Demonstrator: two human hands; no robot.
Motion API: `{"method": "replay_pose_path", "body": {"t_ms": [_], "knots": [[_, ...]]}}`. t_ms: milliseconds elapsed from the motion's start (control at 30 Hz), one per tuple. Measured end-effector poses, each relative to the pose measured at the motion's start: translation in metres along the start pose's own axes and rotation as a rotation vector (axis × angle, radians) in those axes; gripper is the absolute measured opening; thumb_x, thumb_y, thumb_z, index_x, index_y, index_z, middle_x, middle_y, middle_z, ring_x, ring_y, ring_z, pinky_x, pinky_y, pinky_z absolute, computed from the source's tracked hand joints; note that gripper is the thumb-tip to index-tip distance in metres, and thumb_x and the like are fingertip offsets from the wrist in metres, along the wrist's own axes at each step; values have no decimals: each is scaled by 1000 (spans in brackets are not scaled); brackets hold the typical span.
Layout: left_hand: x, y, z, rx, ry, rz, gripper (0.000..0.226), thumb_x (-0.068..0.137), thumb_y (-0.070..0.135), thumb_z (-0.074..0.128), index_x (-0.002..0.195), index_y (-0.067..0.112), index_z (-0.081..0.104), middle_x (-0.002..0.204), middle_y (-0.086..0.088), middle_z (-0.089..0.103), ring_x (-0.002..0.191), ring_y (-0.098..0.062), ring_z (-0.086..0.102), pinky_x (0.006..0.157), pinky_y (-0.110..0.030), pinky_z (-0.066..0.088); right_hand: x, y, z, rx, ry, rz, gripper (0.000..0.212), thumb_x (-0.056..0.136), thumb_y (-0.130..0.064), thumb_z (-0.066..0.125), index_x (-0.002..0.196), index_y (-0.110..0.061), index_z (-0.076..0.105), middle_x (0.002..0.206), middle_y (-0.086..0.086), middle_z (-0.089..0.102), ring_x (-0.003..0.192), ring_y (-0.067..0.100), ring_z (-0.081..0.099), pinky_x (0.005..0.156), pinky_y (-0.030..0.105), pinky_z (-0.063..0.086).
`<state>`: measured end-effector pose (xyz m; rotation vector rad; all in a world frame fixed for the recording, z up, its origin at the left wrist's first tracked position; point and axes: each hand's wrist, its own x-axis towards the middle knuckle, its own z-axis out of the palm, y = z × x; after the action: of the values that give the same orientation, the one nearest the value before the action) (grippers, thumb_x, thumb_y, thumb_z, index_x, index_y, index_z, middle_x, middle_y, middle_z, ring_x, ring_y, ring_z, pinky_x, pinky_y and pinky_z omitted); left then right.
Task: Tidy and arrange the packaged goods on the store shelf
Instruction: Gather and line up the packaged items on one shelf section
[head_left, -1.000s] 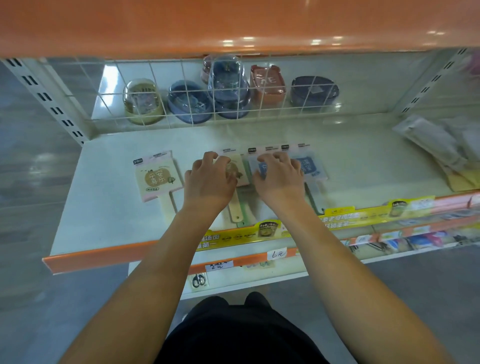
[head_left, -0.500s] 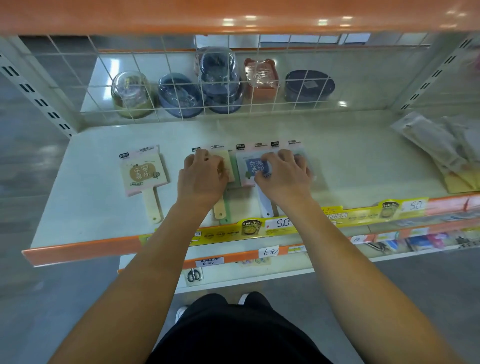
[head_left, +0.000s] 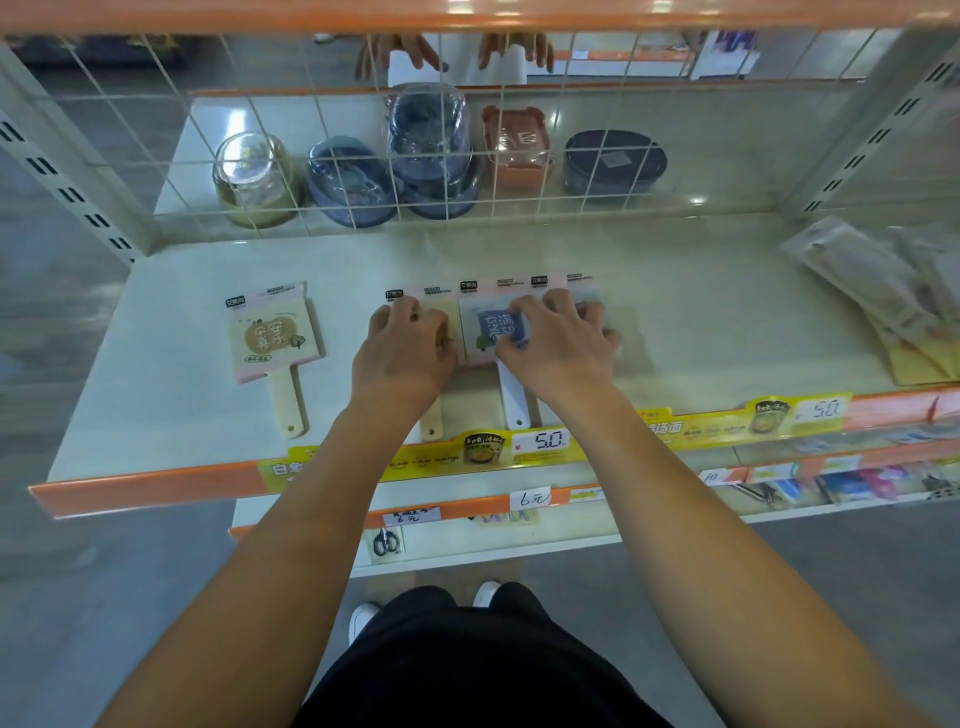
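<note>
Flat packaged paddle-shaped items with handles lie on the cream shelf (head_left: 701, 312). A cream one (head_left: 272, 338) lies alone at the left. My left hand (head_left: 402, 353) rests curled on a second cream package (head_left: 441, 306), whose handle (head_left: 431, 423) sticks out toward me. My right hand (head_left: 558, 345) presses on a blue-printed package (head_left: 493, 330) with a white handle (head_left: 511, 402), its fingers spread onto another package (head_left: 587, 299) overlapping at the right. The packages in the middle touch edge to edge.
A wire grid (head_left: 519, 156) closes the back; lidded containers (head_left: 431, 150) stand behind it, and another person's hands (head_left: 452, 52) show above them. Clear plastic packs (head_left: 872, 291) lie at the right end. A yellow price strip (head_left: 545, 441) lines the front edge.
My right hand has slid to the right, uncovering the blue print. The green handle between the two packages is out of sight. Another person's hands have appeared behind the grid.
</note>
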<state>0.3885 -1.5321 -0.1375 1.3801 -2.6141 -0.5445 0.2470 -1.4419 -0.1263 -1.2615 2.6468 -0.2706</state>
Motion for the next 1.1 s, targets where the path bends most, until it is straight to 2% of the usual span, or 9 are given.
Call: {"method": "replay_pose_path", "body": {"t_ms": [333,533,767,1000,1100], "knots": [[-7,2,3,37,51,24,30,94,34,48,119,19,57,132,-5,43,126,-29,35,93,-43,45,-5,2,3,-15,-4,-18,44,89,-54,48,131,-40,47,138,-2,40,126,38,31,99,57,35],[-8,3,5,78,70,19,28,94,34,47,115,19,58,126,-5,45,121,-30,39,90,-42,43,-7,4,3,-27,5,-39,43,91,-54,47,131,-39,46,140,-1,39,127,38,31,98,53,34],[-10,4,6,99,75,15,29,95,35,46,118,20,56,128,-5,45,121,-30,41,91,-40,42,-8,7,4,-46,9,-58,45,92,-57,43,133,-39,44,141,-1,37,128,38,30,98,52,32],[-10,4,3,76,87,-9,30,92,37,50,118,26,57,131,-3,43,124,-30,37,103,-41,31,-6,8,1,-26,-7,-58,45,89,-59,47,130,-40,46,140,-2,37,128,38,30,100,51,32],[-12,5,-1,59,84,-32,33,92,38,49,124,29,54,137,-1,40,129,-29,32,107,-42,27,-6,6,-2,-11,-11,-54,45,89,-56,51,129,-37,48,138,0,39,126,38,33,101,50,32]]}}
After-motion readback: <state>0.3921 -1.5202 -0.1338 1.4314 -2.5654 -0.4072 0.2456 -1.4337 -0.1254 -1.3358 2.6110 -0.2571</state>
